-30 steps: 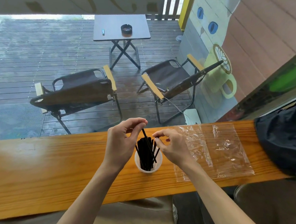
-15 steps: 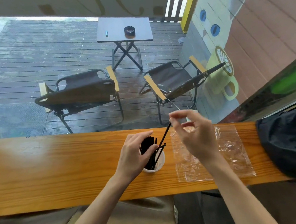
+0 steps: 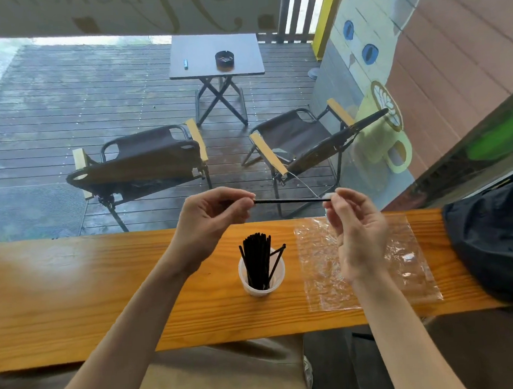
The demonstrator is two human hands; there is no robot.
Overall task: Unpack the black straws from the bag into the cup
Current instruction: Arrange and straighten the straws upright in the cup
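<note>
A single black straw point(image 3: 292, 200) is held level in the air, above and behind the cup. My left hand point(image 3: 209, 225) pinches its left end and my right hand point(image 3: 358, 232) pinches its right end. Below them a small white cup point(image 3: 262, 280) stands on the wooden counter point(image 3: 73, 286) with several black straws point(image 3: 258, 258) upright in it, two of them leaning right. The clear plastic bag point(image 3: 363, 259) lies flat on the counter to the right of the cup, and no straws show inside it.
A dark bag point(image 3: 501, 238) rests on the counter's right end. Beyond the counter is a wet wooden deck with two folding chairs point(image 3: 144, 165) and a small table point(image 3: 215, 54) bearing an ashtray. A painted wall stands at the right.
My right hand drew one straw up out of the cup. My left hand left the cup and took the straw's other end, so it now hangs level between both hands.
</note>
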